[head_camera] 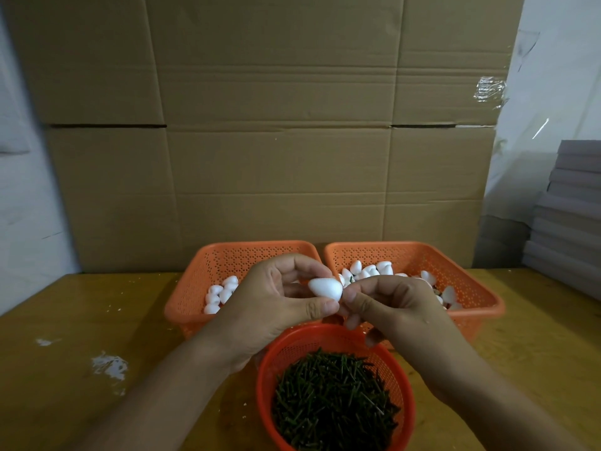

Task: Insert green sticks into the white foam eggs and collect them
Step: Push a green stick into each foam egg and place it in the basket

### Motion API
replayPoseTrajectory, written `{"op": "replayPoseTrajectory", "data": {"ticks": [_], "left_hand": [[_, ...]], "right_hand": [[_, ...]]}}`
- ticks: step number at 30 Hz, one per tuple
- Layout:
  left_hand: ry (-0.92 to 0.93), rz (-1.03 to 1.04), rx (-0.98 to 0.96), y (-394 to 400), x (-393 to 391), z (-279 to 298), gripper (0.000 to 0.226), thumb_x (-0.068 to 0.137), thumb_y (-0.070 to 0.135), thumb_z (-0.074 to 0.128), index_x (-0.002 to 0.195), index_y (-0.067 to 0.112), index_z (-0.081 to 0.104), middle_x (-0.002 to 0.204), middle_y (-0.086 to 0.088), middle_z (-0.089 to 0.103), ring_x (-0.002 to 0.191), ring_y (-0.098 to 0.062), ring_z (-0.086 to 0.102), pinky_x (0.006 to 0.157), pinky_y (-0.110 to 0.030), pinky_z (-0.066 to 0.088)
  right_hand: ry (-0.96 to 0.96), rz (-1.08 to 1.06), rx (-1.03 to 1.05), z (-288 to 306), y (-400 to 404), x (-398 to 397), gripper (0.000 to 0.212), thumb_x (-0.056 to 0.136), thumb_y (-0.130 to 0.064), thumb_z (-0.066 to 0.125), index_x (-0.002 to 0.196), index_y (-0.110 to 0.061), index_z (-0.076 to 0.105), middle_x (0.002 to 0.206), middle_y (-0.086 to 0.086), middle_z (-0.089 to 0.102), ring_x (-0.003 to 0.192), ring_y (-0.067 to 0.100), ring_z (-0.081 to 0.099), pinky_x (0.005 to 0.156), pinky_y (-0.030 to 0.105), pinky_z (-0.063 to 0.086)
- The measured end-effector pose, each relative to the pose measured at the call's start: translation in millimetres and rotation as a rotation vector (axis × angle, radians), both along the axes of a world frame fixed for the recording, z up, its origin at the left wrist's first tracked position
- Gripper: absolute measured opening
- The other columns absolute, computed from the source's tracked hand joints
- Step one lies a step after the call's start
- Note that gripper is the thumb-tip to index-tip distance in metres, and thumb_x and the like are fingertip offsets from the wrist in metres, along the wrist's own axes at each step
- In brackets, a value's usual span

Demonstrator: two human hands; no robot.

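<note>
My left hand (279, 297) pinches a white foam egg (325, 289) between thumb and fingers, above the baskets. My right hand (390, 304) meets the egg's blunt end with its fingertips pinched together; whatever it holds there is hidden. Below the hands stands a round orange basket (270, 359) full of short green sticks (335, 398). The left rectangular orange basket (201, 271) holds plain white eggs (221, 294). The right rectangular orange basket (471, 288) holds several eggs (377, 268), some with green showing.
The baskets stand on a yellowish wooden table (81, 320) with white foam crumbs (109, 366) at the left. A large cardboard sheet (276, 125) rises behind the baskets. Stacked grey boards (569, 216) stand at the far right.
</note>
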State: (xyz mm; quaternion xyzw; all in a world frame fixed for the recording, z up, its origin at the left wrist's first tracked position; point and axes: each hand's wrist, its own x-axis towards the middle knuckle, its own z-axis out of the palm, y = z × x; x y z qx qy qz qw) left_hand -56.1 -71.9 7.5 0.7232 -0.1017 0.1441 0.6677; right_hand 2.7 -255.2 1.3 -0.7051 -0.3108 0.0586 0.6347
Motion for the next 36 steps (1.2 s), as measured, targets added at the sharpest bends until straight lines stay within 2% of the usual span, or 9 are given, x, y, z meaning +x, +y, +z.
{"op": "replayPoseTrajectory", "data": {"ticks": [3, 6, 10, 17, 21, 23, 26, 30, 36], "left_hand": [[0.016, 0.011, -0.017, 0, 1, 0, 0.050, 0.068, 0.011, 0.084, 0.114, 0.018, 0.066, 0.106, -0.005, 0.076, 0.089, -0.013, 0.073, 0.074, -0.021, 0.056], [0.026, -0.004, -0.025, 0, 1, -1, 0.055, 0.069, 0.012, 0.083, 0.119, 0.017, 0.063, 0.107, -0.007, 0.076, 0.088, -0.017, 0.074, 0.075, -0.022, 0.056], [0.035, -0.016, -0.032, 0, 0, -1, 0.048, 0.070, 0.013, 0.082, 0.115, 0.016, 0.065, 0.104, -0.006, 0.077, 0.081, -0.014, 0.073, 0.070, -0.020, 0.055], [0.032, 0.015, -0.026, -1, 1, -1, 0.036, 0.069, 0.024, 0.082, 0.105, 0.021, 0.074, 0.103, -0.003, 0.076, 0.079, -0.009, 0.070, 0.061, -0.017, 0.051], [0.042, 0.005, 0.005, -1, 1, -2, 0.029, 0.069, 0.028, 0.082, 0.098, 0.026, 0.076, 0.099, -0.003, 0.077, 0.082, -0.008, 0.071, 0.064, -0.016, 0.051], [0.049, 0.011, 0.010, -1, 1, -3, 0.030, 0.070, 0.030, 0.081, 0.099, 0.024, 0.076, 0.097, -0.004, 0.077, 0.080, -0.008, 0.070, 0.063, -0.015, 0.051], [0.063, -0.024, 0.000, 0, 1, -3, 0.029, 0.076, 0.028, 0.079, 0.103, 0.021, 0.077, 0.093, -0.005, 0.076, 0.075, -0.010, 0.066, 0.061, -0.018, 0.050], [0.095, -0.096, -0.019, 4, 2, -3, 0.033, 0.077, 0.031, 0.081, 0.108, 0.019, 0.077, 0.089, -0.010, 0.071, 0.071, -0.010, 0.061, 0.062, -0.020, 0.048], [0.131, -0.192, -0.056, 7, 1, -2, 0.035, 0.074, 0.035, 0.078, 0.106, 0.021, 0.078, 0.089, -0.005, 0.070, 0.070, -0.007, 0.060, 0.066, -0.020, 0.048]], "right_hand": [[0.049, 0.046, -0.056, -1, 0, 1, 0.019, 0.093, -0.020, 0.066, 0.079, -0.016, 0.079, 0.071, 0.005, 0.073, 0.065, 0.010, 0.066, 0.054, 0.018, 0.049], [0.088, 0.097, -0.074, -5, 3, -1, 0.018, 0.093, -0.021, 0.067, 0.081, -0.018, 0.079, 0.073, 0.001, 0.074, 0.068, 0.008, 0.067, 0.054, 0.018, 0.048], [0.123, 0.116, -0.027, -8, 6, -5, 0.018, 0.086, -0.032, 0.070, 0.078, -0.018, 0.078, 0.072, 0.000, 0.073, 0.067, 0.008, 0.067, 0.054, 0.018, 0.047], [0.134, 0.033, 0.060, -12, 10, -5, 0.011, 0.084, -0.020, 0.075, 0.074, -0.015, 0.077, 0.064, 0.002, 0.069, 0.056, 0.006, 0.061, 0.049, 0.017, 0.045], [0.088, 0.008, 0.050, -10, 10, -8, 0.019, 0.071, -0.034, 0.077, 0.072, -0.015, 0.077, 0.060, 0.008, 0.067, 0.050, 0.010, 0.056, 0.047, 0.019, 0.045], [0.074, 0.013, 0.048, -9, 10, -8, 0.014, 0.080, -0.024, 0.077, 0.070, -0.013, 0.077, 0.060, 0.009, 0.067, 0.051, 0.011, 0.055, 0.048, 0.020, 0.045], [0.060, 0.033, 0.041, -8, 8, -8, 0.020, 0.089, -0.011, 0.070, 0.070, -0.010, 0.076, 0.060, 0.008, 0.066, 0.052, 0.010, 0.057, 0.049, 0.019, 0.044], [0.039, 0.072, 0.009, -6, 7, -10, 0.022, 0.093, -0.007, 0.064, 0.074, -0.004, 0.075, 0.064, 0.005, 0.069, 0.058, 0.010, 0.060, 0.051, 0.019, 0.046], [0.124, 0.164, -0.002, -5, 5, -10, 0.023, 0.097, -0.008, 0.057, 0.082, -0.005, 0.075, 0.077, 0.006, 0.074, 0.066, 0.011, 0.065, 0.053, 0.019, 0.046]]}}
